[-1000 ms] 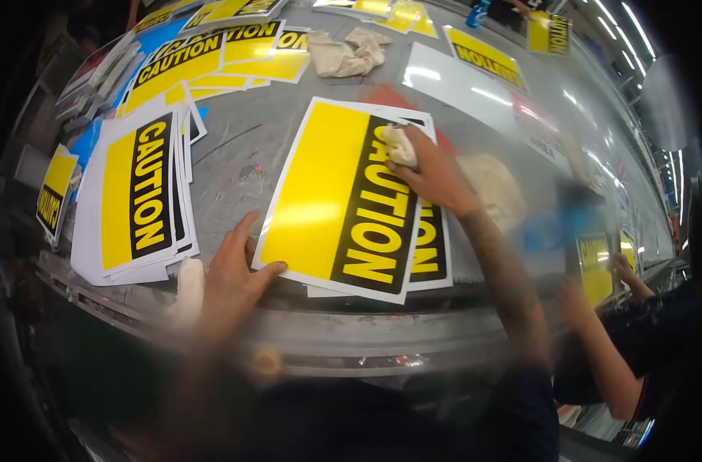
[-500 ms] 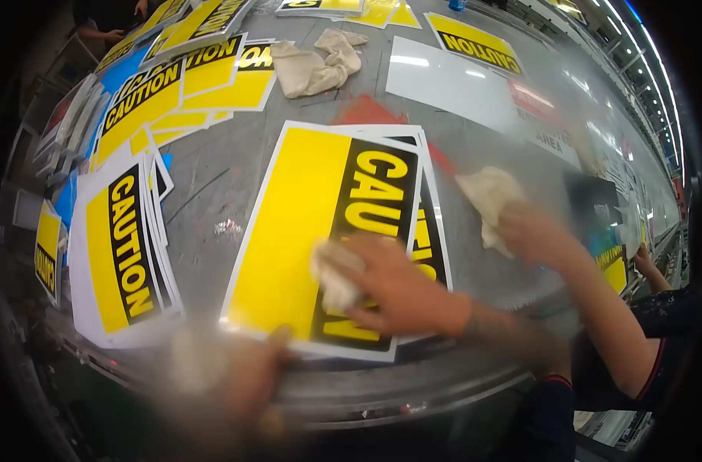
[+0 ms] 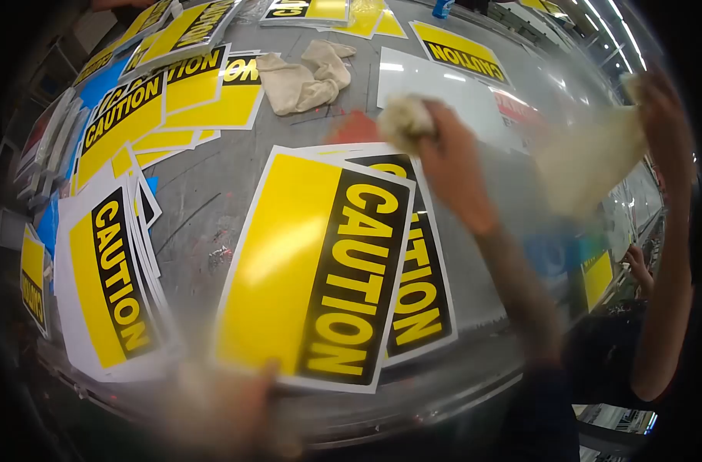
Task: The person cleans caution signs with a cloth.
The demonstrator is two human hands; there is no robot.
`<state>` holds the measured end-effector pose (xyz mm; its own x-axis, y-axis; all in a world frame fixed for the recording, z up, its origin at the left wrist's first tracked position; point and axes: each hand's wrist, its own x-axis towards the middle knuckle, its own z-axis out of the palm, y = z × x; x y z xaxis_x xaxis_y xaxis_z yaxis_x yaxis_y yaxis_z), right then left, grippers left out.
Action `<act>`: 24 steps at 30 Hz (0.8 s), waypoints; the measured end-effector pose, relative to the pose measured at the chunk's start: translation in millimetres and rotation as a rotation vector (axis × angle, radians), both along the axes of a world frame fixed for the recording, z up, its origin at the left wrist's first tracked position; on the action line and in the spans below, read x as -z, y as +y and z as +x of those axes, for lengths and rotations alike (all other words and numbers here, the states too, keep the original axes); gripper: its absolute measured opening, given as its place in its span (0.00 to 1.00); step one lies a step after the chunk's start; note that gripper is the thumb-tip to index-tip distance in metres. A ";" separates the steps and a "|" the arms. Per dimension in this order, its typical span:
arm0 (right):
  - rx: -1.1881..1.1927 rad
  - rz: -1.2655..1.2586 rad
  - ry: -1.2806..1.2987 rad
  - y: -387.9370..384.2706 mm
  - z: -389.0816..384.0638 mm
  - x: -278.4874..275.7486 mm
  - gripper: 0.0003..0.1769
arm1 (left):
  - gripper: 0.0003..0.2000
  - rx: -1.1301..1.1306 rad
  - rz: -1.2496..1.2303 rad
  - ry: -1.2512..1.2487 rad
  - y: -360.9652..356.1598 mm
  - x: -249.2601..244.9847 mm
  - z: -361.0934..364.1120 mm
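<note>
My right hand [image 3: 455, 158] is raised over the table and grips a bundled cream cloth [image 3: 405, 125] above the far right corner of the signs. Below it lies a yellow and black CAUTION sign [image 3: 278, 239], slightly fanned over a second CAUTION sign [image 3: 420, 308]. My left hand [image 3: 247, 408], blurred, is at the near left corner of the top sign, with its fingertips at the edge. A pale blurred shape, apparently cloth [image 3: 197, 393], is at that hand; its fingers are too smeared to read.
More CAUTION signs [image 3: 112, 277] are stacked at the left and far left. A crumpled cloth [image 3: 304, 77] lies beyond the signs. On the right, a co-worker's raised hand [image 3: 663, 115] holds a blurred cloth [image 3: 589, 162]. A white sign [image 3: 435, 92] lies at the back.
My right hand has lifted off the top sign with the cloth and moved away from me. The top sign has shifted and turned off the one below. The co-worker's hand and cloth have risen to the right.
</note>
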<state>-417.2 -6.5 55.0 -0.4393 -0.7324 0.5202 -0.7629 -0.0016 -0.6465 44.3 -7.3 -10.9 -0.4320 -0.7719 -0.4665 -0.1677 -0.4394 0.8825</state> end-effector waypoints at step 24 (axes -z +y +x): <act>0.038 0.319 0.189 40.8 -67.1 16.7 0.21 | 0.32 -0.179 0.097 -0.077 2.5 -2.0 -17.5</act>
<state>-484.3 34.3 38.3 -0.3878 -0.8557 0.3425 -0.8642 0.2083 -0.4579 26.8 -4.9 -8.8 -0.2520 -0.7829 -0.5688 -0.1444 -0.5508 0.8221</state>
